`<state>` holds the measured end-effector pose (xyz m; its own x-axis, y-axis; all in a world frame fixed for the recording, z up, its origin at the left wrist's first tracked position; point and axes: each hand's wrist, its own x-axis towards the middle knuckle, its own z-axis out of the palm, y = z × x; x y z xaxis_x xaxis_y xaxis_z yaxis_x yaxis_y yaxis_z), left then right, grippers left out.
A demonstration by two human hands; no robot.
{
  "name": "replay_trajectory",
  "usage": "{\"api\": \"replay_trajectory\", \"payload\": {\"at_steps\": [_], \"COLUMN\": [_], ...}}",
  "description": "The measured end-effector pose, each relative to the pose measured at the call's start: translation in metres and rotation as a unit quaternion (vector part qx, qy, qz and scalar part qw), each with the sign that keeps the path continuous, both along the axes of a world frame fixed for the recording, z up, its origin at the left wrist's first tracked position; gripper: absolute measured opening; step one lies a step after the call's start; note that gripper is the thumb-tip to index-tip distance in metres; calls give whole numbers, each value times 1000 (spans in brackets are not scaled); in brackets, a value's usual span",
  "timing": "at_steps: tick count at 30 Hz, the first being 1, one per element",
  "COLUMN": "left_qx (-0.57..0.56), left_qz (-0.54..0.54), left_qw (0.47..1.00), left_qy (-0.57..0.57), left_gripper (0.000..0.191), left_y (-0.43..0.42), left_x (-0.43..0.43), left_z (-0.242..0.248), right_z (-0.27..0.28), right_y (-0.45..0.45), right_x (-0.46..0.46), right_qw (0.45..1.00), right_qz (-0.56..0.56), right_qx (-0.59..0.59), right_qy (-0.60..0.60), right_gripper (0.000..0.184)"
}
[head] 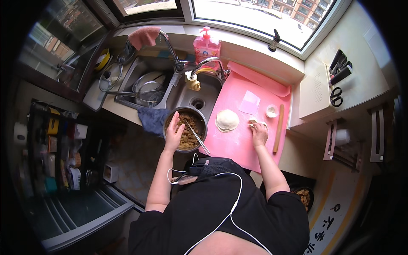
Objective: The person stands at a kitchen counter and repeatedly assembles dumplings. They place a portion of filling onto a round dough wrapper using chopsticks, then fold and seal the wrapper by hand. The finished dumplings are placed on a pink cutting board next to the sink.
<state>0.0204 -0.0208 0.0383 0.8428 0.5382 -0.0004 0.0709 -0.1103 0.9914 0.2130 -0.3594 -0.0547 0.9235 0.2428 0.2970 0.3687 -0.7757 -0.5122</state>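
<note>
My left hand (174, 132) is at the left side of a metal bowl (204, 122) of brown filling (190, 140), its fingers over the rim; whether it grips the bowl is unclear. Metal chopsticks (199, 139) lean in the bowl, their ends over the rim. My right hand (259, 134) has its fingertips on small pale pieces of dough (253, 120), partly hidden by the fingers. Round flat dough wrappers (227, 120) lie stacked between the hands on a pink mat (236, 143). A wooden rolling pin (279, 129) and a small cup of white powder (272, 111) are to the right.
Behind the bowl is a double steel sink (181, 98) with taps and a pan (149, 84). A pink pump bottle (207, 49) stands at the window. A blue cloth (152, 120) hangs over the counter edge. Knives and scissors (336, 96) are in a rack at right.
</note>
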Motion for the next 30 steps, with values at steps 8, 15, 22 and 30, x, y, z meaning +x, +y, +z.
{"api": "replay_trajectory", "payload": {"at_steps": [8, 15, 22, 30], "left_qx": [-30, -106, -126, -147], "left_qz": [14, 45, 32, 68], "left_qw": [999, 993, 991, 987], "left_qy": [-13, -11, -1, 2], "left_gripper": [59, 53, 53, 53], "left_y": [2, 6, 4, 10], "left_x": [0, -4, -6, -27], "left_z": [-9, -19, -19, -36], "right_z": [-10, 10, -25, -25], "right_y": [-2, 40, 111, 118], "right_x": [5, 4, 7, -3], "right_qw": [998, 986, 987, 983], "right_qz": [60, 166, 142, 163], "right_qx": [19, -10, -69, 15], "right_qy": [22, 8, 20, 85], "right_gripper": [11, 20, 37, 25]}}
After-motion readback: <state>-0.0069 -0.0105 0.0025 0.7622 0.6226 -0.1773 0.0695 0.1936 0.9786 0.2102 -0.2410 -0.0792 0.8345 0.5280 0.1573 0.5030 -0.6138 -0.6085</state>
